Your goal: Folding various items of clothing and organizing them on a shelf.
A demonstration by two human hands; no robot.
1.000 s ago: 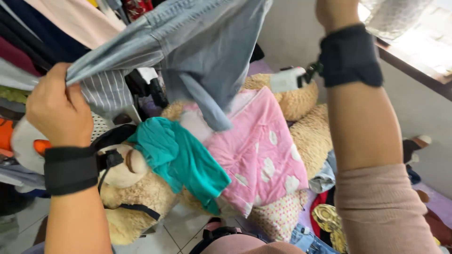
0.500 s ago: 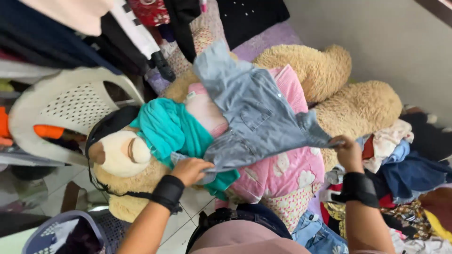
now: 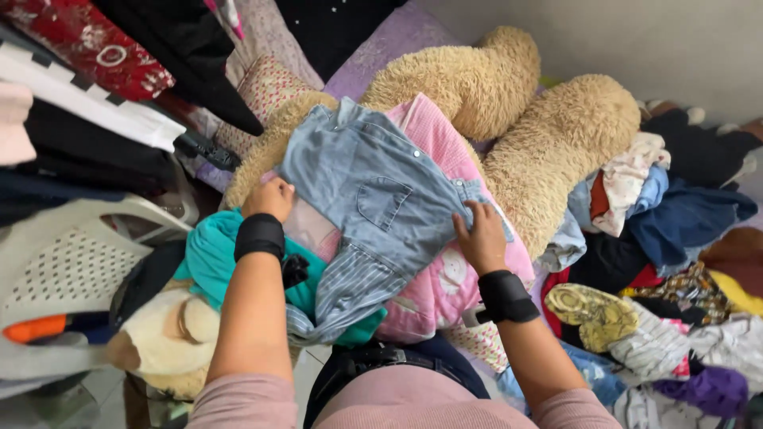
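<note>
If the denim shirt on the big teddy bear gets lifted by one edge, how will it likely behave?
The denim shirt probably flops: it drapes over the teddy bear. It looks light, creasing under the left hand and right hand. Unlikely to slide on plush.

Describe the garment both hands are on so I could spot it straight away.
Find the big tan teddy bear lying across the middle. On its pink clothing lies a light blue denim shirt, with the left hand and right hand at its sides. Only it has a chest pocket and striped lining.

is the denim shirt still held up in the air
No, the denim shirt lies spread flat on the big teddy bear, with both hands pressing its edges.
</note>
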